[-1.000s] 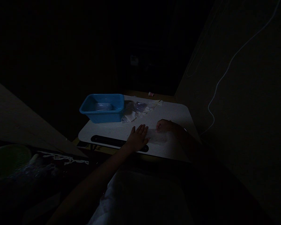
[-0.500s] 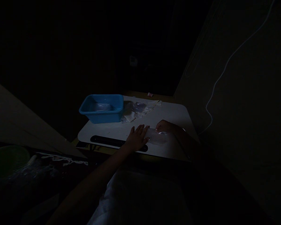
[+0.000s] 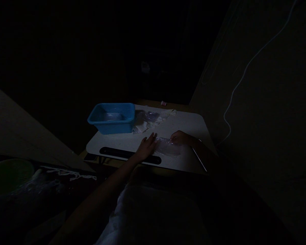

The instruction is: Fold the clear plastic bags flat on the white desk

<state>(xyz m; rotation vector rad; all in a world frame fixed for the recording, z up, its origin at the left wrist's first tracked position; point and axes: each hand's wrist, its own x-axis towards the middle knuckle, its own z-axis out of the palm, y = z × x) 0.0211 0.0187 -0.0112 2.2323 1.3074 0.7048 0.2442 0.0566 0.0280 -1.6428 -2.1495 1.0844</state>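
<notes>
The scene is very dark. A clear plastic bag (image 3: 168, 148) lies on the small white table (image 3: 188, 124) in front of me. My left hand (image 3: 148, 147) rests at the bag's left end with fingers stretched out and slightly raised. At the bag's right upper edge my right hand (image 3: 181, 137) is curled, fingers pinched on the plastic. What the bag holds is too dim to make out.
A blue plastic tub (image 3: 111, 117) stands at the table's back left, with crumpled clear bags and pale cloth pieces (image 3: 149, 119) beside it. A black slot (image 3: 122, 153) runs along the table's front. A green basket (image 3: 7, 173) sits at far left. A white cable (image 3: 241, 81) hangs on the right wall.
My left hand has lifted from lying flat on the bag and drawn slightly left and back. The bag has shifted a little under both hands. My right hand stays at its edge.
</notes>
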